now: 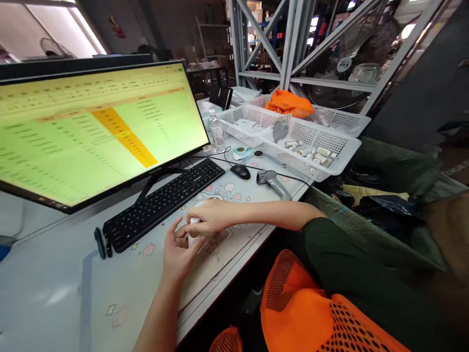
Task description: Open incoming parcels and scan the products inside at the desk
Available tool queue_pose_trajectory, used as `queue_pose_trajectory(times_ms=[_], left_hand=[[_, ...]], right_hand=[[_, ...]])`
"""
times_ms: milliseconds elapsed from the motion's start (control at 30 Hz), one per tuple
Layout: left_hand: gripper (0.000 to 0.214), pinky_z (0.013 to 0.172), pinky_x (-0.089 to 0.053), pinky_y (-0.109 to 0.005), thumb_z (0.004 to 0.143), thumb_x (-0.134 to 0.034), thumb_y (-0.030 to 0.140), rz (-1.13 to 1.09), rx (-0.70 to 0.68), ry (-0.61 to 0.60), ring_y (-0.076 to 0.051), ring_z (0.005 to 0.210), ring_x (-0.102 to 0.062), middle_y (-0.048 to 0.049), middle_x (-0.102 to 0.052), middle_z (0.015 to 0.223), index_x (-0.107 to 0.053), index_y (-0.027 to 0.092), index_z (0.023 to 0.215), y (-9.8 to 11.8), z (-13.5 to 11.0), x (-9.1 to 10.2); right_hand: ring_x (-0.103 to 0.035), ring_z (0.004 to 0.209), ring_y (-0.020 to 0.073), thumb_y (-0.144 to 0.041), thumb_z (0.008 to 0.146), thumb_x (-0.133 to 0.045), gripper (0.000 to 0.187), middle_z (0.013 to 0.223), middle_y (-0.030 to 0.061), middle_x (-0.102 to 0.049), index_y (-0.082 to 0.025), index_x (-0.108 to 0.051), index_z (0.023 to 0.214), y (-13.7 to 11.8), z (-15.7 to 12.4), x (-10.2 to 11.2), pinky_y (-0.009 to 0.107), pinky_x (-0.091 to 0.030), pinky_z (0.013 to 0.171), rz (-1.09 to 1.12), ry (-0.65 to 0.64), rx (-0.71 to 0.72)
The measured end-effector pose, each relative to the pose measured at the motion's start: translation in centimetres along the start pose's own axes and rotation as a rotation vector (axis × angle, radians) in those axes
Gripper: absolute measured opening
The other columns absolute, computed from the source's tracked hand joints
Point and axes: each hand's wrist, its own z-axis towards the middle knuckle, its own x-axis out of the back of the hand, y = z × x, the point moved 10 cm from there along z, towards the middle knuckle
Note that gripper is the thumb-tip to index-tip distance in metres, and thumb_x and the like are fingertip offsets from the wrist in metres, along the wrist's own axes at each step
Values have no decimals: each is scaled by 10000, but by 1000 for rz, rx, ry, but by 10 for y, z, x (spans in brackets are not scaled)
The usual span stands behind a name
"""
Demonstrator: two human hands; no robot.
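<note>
My left hand [179,252] and my right hand [208,216] meet over a small white object [193,230] on the pale desk mat, just in front of the black keyboard [163,203]. Both hands have fingers curled round this object; most of it is hidden, so I cannot name it. My right forearm lies across the desk edge from the right. A wide monitor [91,127] showing a green and orange spreadsheet stands behind the keyboard.
A black mouse [240,171] and a grey barcode scanner [273,182] lie right of the keyboard. White perforated baskets [331,164] with small items, a plastic bottle [217,131] and orange cloth [289,102] sit behind. Orange mesh fabric [315,313] is on my lap.
</note>
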Motion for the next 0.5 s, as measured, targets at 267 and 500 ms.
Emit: queue_pose_trajectory(times_ms=[267,500], left_hand=[[572,1081,-567,-509,824,-745,634,379,-133,79,-331,1211,-693,-160,-710,1295,-684,195,1185,13,6,18],[496,1048,-591,-545,868,-643,602,609,-125,154,-343,1192,-687,-140,-698,1265,-713,204,1156,6,20,41]], right_hand=[[-646,782,171,-343,979,-653,167,905,13,-730,-216,-728,1056,124,-66,109,274,-472,696,260,516,-270],[-591,663,92,-183,1035,-608,85,817,-3,-648,-130,-667,1065,292,-165,281,247,-531,749,181,1036,-840]])
